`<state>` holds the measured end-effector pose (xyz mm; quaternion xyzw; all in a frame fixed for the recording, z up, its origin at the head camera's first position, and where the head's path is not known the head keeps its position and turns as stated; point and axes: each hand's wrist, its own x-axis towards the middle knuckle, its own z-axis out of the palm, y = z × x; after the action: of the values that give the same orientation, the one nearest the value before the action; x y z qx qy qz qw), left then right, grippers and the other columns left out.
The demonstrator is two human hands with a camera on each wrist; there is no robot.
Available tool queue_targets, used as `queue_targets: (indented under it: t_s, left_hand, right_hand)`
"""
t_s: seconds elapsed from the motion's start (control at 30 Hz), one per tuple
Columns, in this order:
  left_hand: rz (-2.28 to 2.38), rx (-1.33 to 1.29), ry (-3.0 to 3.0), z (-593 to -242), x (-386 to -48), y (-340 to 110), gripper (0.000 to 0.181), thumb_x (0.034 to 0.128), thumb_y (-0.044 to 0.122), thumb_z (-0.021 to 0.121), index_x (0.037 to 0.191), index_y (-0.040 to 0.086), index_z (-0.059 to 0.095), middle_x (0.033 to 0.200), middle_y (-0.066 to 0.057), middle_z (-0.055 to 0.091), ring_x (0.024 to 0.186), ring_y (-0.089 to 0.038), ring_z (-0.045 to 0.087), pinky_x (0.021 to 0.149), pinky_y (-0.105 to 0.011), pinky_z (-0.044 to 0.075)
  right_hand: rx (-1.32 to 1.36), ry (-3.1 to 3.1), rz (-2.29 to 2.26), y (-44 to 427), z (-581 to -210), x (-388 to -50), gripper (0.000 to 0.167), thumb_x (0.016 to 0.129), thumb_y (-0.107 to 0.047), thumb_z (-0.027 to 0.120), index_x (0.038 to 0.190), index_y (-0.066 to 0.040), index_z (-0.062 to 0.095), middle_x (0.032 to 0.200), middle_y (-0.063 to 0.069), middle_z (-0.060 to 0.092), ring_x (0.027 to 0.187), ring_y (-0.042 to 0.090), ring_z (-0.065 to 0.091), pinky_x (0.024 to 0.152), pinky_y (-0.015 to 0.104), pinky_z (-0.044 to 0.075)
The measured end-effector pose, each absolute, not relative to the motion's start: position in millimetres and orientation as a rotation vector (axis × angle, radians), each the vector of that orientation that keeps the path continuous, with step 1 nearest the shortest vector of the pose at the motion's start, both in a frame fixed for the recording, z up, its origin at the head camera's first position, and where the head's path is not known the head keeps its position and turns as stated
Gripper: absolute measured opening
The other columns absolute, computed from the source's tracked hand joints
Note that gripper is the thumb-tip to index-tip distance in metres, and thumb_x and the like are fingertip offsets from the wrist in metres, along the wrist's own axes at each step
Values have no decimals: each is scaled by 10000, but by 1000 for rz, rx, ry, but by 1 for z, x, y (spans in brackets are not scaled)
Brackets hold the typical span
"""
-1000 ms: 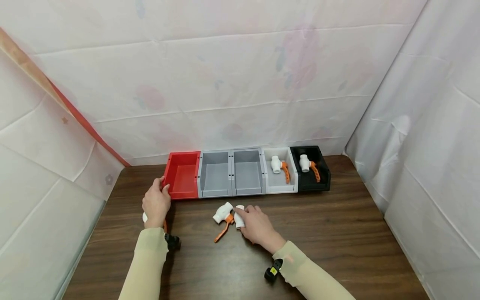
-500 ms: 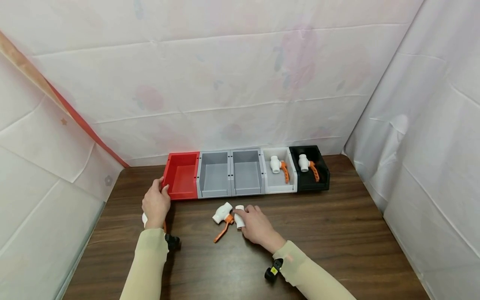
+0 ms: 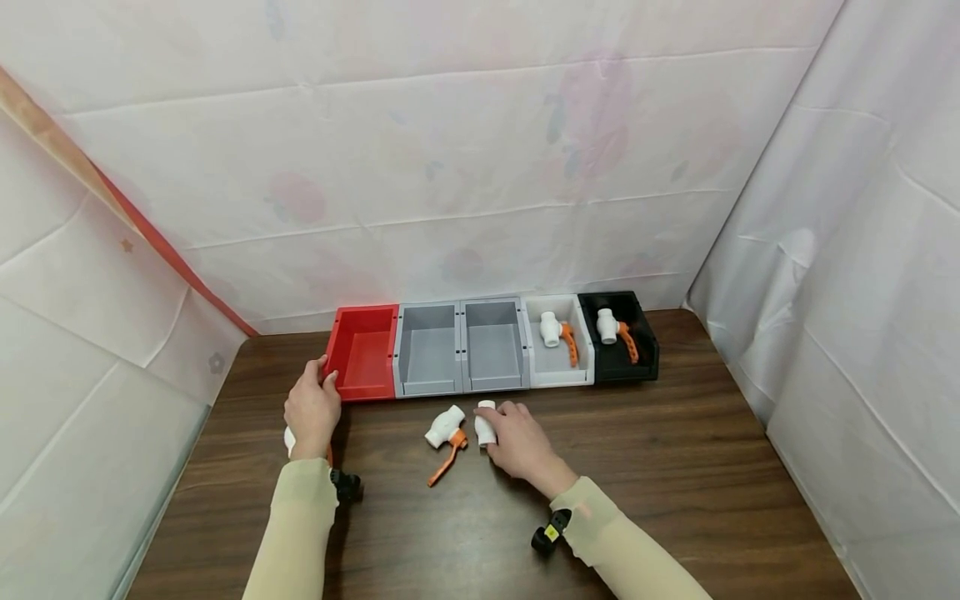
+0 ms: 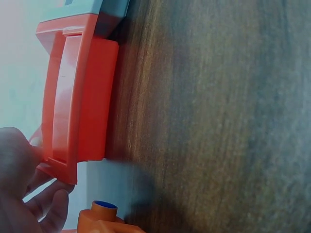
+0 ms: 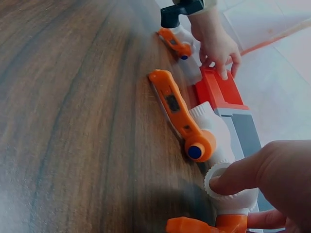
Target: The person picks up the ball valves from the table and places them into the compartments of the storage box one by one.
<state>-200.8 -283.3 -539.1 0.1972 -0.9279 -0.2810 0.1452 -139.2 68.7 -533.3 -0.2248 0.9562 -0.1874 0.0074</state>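
My left hand point(image 3: 311, 412) grips the near left corner of the red bin point(image 3: 367, 392); in the left wrist view, thumb and fingers lie either side of the bin's rim point(image 4: 73, 126). Partly hidden under that wrist is a white ball valve point(image 3: 288, 440) with an orange handle point(image 4: 109, 222). My right hand point(image 3: 523, 446) holds another ball valve point(image 3: 486, 427), the thumb at its open pipe end in the right wrist view and its orange handle point(image 5: 189, 225) partly showing. Just left of it lies a third ball valve point(image 3: 446, 427), its handle pointing toward me.
Right of the red bin stand two grey bins point(image 3: 429, 388), a white bin point(image 3: 562, 379) and a black bin point(image 3: 645, 373), all in one row. One ball valve point(image 3: 551, 331) lies in the white bin, another point(image 3: 607, 327) in the black. A white cloth point(image 3: 450, 167) hangs behind.
My right hand has shifted slightly right and away from me with its ball valve, widening the gap to the one lying beside it. The left hand stays on the red bin.
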Motion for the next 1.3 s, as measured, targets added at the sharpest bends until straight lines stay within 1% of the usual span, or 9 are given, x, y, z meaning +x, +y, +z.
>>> queue_targets:
  t_s: [0.27,0.43,0.7,1.0,1.3]
  left_hand:
    - [-819,557,-2654,-542,-200,-283,422,1019,266,562,1431,182,525,1343,-174,604,1120,-448,584,925,-630,444]
    - [-809,546,-2633,-544,-200,-283,407,1015,258,570,1412,171,544,1317,-172,622,1098,-445,597,908,-623,456]
    - [-807,550,-2647,-546,-201,-285,421,1020,267,560,1428,166,526,1336,-171,610,1093,-443,596,910,-616,459]
    - [-800,503,-2599,-548,-200,-286,394,1010,253,580,1390,155,559,1302,-170,632,1080,-453,604,869,-631,460]
    - [-803,507,-2623,-545,-199,-284,403,1019,245,564,1410,153,542,1328,-182,611,1093,-464,592,869,-640,454]
  right_hand:
    - [-680,2987,-607,72,-530,-146,576,827,-153,755,1379,-204,599,1124,96,613,1027,271,557,864,400,496]
    - [-671,2992,-615,74,-526,-151,562,844,-154,746,1382,-210,593,1147,97,613,1055,277,554,888,404,489]
    - [-716,3012,-607,74,-513,-163,565,850,-160,748,1390,-193,587,1186,139,622,1111,338,573,939,443,476]
    - [-710,3016,-604,72,-504,-175,562,864,-160,733,1402,-205,577,1180,131,613,1044,315,577,843,434,509]
    - [-707,3026,-590,69,-493,-180,566,868,-163,736,1406,-219,569,1216,131,605,1096,321,564,893,438,493]
